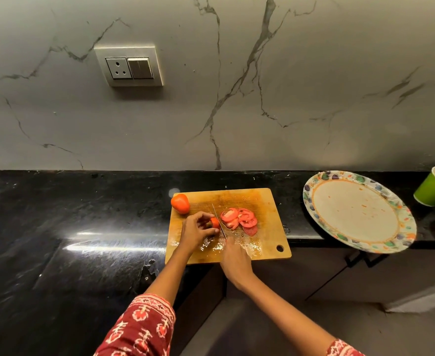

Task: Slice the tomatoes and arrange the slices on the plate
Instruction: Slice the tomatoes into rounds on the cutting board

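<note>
On the board point(262, 201), the left hand point(196, 231) grips a tomato stub point(215, 223). The right hand point(234, 258) clamps the knife point(217, 219), blade pointing away toward the wall, against the stub. Slices point(239, 220) lie just right; a whole tomato point(180, 203) sits at the far-left corner; the plate point(357, 209) rests on the worktop point(83, 214), right.

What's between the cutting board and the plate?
Nothing: in the head view, only bare black counter separates the board from the plate. The slices sit on the board.
</note>
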{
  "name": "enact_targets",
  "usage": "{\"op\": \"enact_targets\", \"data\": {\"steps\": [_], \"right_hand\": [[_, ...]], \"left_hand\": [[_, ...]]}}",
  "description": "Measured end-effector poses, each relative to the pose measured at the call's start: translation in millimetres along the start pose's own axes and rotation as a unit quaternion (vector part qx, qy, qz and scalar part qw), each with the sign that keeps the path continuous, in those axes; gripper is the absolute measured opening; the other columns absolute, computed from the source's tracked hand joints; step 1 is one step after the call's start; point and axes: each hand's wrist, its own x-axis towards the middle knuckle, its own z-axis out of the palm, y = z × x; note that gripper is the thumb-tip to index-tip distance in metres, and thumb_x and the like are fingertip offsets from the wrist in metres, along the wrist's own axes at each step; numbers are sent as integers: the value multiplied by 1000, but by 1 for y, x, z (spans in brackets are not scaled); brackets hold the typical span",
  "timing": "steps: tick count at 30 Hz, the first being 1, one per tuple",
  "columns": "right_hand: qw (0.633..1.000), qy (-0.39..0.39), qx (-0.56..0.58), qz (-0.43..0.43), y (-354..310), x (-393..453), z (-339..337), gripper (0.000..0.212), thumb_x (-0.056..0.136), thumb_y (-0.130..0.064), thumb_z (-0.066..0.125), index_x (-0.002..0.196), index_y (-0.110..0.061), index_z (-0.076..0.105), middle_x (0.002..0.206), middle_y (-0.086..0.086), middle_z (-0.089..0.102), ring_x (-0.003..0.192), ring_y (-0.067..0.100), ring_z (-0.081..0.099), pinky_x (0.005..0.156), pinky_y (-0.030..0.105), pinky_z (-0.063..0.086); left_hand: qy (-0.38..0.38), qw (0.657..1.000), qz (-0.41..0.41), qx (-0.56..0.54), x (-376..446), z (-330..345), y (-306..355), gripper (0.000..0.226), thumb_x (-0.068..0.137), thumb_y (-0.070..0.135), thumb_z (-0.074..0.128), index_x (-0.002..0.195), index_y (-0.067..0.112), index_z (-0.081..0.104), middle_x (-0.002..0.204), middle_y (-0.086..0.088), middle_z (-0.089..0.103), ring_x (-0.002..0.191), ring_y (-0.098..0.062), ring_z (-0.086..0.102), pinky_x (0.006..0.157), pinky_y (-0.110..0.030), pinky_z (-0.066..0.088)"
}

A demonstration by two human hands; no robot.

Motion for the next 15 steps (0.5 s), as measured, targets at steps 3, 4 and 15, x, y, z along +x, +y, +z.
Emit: {"op": "enact_targets", "data": {"steps": [3,4,15], "right_hand": [[1000,-9,18,15,-6,10,-4,30,94,-2,37,123,-2,43,116,17,60,108,32,58,80,36,45],[1000,-12,22,17,-8,14,-6,30,93,-2,38,123,-1,44,117,17,59,109,32,57,79,35,45],[999,-30,25,21,-5,16,3,31,92,-4,41,123,-1,44,115,18,60,107,33,58,77,34,44]], "left_hand": [[2,1000,4,5,-1,1,1,39,64,-3,79,100,5,64,100,-8,65,97,-14,61,81,-16,50],[3,1000,8,4,-2,2,1,39,64,-3,79,100,4,64,101,-9,65,98,-15,61,83,-19,50],[23,999,-3,-28,-6,-1,-5,40,63,-3,79,100,2,63,97,-4,65,90,-9,63,75,-12,52]]}}
